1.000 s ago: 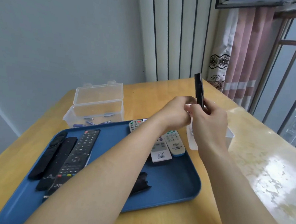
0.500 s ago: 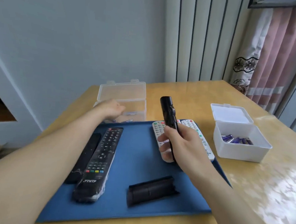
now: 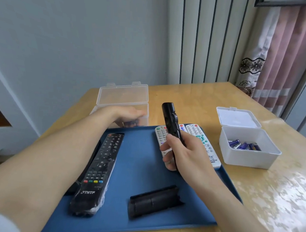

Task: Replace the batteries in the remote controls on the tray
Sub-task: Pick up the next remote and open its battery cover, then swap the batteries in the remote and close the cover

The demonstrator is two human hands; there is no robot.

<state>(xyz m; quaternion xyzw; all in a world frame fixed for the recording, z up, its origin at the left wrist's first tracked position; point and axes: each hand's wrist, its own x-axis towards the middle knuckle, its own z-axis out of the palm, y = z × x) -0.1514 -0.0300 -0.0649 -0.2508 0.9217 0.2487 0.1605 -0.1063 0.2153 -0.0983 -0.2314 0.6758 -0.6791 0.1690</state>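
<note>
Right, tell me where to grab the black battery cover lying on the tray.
Probably pinch the battery cover across its narrow width near the middle, coming from above: it lies flat and lengthwise left to right on the tray, both long edges free.

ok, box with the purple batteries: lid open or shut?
Open: the lid is hinged back behind the white box, batteries exposed inside.
</note>
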